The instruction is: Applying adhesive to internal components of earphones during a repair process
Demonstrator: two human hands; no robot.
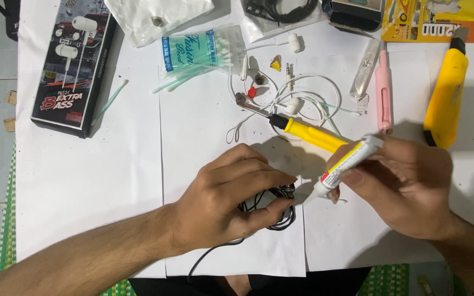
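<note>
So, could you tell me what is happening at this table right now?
A person's left hand pinches a small black earphone piece with its thin black cable over white paper sheets. The right hand holds a small white glue tube, its nozzle pointing at that piece. A yellow-handled soldering iron, white earphones and a yellow utility knife lie behind.

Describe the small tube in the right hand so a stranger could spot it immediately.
On the white paper-covered table, find the right hand near the yellow-handled soldering iron. It grips a slim white glue tube, nozzle aimed at the left hand; unlike the iron, it has a yellow-and-red label.
</note>
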